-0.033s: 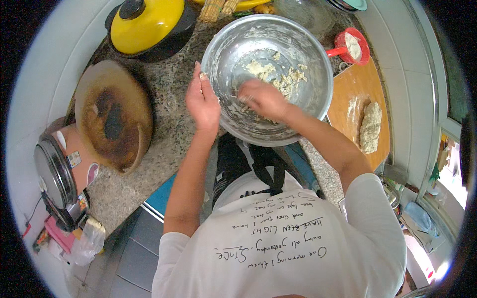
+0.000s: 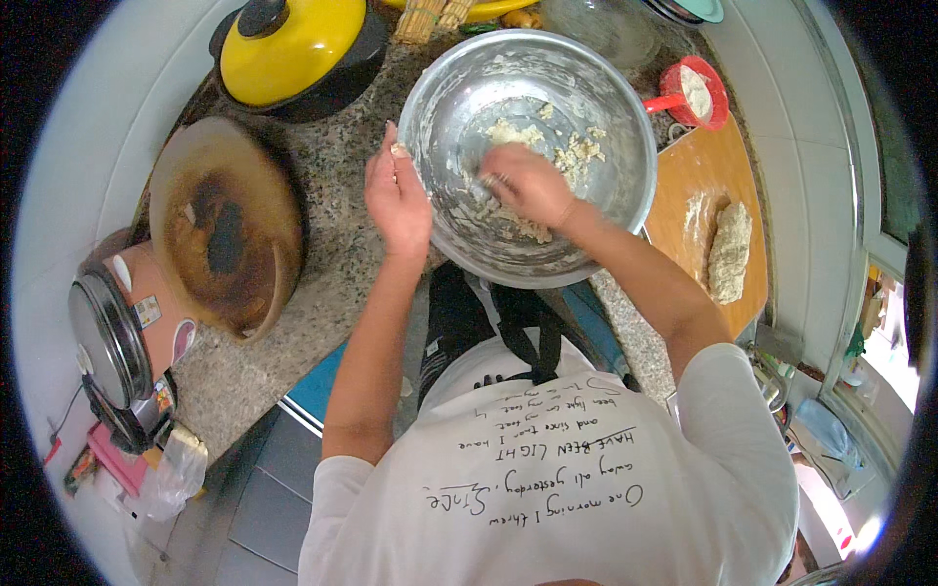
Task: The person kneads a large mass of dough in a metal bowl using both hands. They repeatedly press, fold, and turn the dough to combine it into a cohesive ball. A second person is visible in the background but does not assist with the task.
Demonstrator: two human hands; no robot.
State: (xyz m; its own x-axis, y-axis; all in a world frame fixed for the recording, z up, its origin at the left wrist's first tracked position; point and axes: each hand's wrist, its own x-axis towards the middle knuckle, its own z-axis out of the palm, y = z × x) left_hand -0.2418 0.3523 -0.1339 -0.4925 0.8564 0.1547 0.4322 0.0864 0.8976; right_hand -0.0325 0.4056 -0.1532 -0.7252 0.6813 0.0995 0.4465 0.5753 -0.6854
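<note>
A wide metal mixing bowl (image 2: 616, 230) stands at the counter's edge in front of me, its inside smeared with flour paste. Crumbly dough (image 2: 578, 151) lies in loose clumps on its bottom. My right hand (image 2: 528, 186) is down inside the bowl, fingers curled against the dough at the left of the bottom and somewhat blurred by motion. Against the bowl's left side rests my left hand (image 2: 399, 205), steadying it near the rim, with bits of dough stuck on its fingers.
Right of the bowl, a floury dough log (image 2: 729, 252) lies on a wooden board (image 2: 674, 200), below a red scoop (image 2: 721, 103) of flour. To the left are a large round brown-stained pan (image 2: 264, 195), a black pot with a yellow lid (image 2: 288, 49) and an open-lidded pink appliance (image 2: 156, 308).
My right hand has shifted slightly to the right and curled more within the bowl. My left hand stays at the bowl's side.
</note>
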